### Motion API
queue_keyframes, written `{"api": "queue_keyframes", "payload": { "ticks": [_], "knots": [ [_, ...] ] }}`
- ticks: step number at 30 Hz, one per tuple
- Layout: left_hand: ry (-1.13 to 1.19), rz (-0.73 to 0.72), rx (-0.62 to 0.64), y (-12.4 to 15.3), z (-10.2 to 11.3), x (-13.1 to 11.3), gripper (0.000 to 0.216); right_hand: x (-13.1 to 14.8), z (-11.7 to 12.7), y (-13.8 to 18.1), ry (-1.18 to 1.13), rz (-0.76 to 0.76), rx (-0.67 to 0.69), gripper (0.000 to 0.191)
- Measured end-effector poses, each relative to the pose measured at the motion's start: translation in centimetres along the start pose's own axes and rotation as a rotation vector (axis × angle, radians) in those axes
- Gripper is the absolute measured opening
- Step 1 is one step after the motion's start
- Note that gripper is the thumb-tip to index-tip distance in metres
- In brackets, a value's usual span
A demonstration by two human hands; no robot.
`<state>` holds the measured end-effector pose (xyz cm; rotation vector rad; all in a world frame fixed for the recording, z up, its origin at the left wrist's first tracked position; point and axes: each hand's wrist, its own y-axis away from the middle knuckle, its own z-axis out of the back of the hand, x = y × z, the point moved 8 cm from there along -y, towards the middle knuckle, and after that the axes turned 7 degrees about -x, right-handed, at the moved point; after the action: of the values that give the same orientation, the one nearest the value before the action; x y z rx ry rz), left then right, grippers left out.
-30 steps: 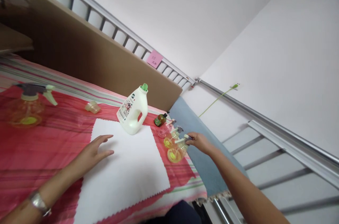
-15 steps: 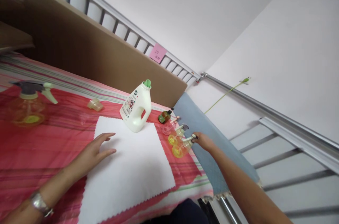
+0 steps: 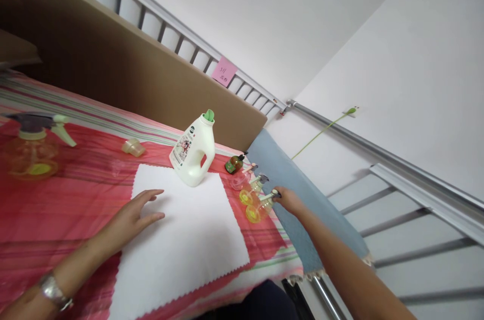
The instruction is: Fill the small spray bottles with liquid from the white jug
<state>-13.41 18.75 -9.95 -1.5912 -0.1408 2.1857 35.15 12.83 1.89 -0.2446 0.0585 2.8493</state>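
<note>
My right hand (image 3: 288, 200) is closed round the spray head of the nearest yellow spray bottle (image 3: 254, 213), at the right of the red cover. Behind that bottle stand a second yellow spray bottle (image 3: 246, 196), a pink one (image 3: 239, 180) and a dark green-brown bottle (image 3: 234, 164). My left hand (image 3: 138, 214) hovers over the left side of the white cloth (image 3: 185, 234), thumb and fingers apart, holding nothing. At the cloth's far edge a white jug (image 3: 194, 153) with a handle and green spout stands upright.
A large orange spray bottle (image 3: 32, 153) stands at the far left. The translucent cap (image 3: 133, 147) lies behind the cloth. A cardboard panel (image 3: 162, 83) backs the striped tablecloth (image 3: 94, 111); a blue mat (image 3: 287, 184) and a metal railing (image 3: 408, 199) are at the right.
The view has shifted slightly, so things on the table appear a little further left and higher. Both hands keep nearly the same pose, the right one still on the spray bottle.
</note>
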Motion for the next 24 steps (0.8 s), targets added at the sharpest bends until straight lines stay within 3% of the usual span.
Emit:
{"api": "queue_keyframes", "payload": {
  "ticks": [8,11,16,19,24],
  "knots": [
    [0.055,-0.001,-0.012,0.0,0.4,-0.4,0.050,1.1,0.8,0.0,0.004,0.015,-0.042,0.029],
    [0.106,-0.007,-0.036,0.3,0.7,-1.1,0.047,1.9,2.8,0.7,-0.009,0.037,-0.119,0.021],
    [0.150,0.007,-0.047,0.4,1.1,-1.7,0.048,4.8,7.7,0.0,-0.049,0.085,-0.333,0.027],
    [0.148,0.040,-0.058,0.4,1.4,-1.7,0.049,10.4,10.0,-0.6,-0.096,0.162,-0.409,0.029],
    [0.139,0.040,-0.063,0.5,1.7,-1.9,0.050,26.1,12.2,0.1,-0.228,0.375,-0.396,0.031]
  ]
}}
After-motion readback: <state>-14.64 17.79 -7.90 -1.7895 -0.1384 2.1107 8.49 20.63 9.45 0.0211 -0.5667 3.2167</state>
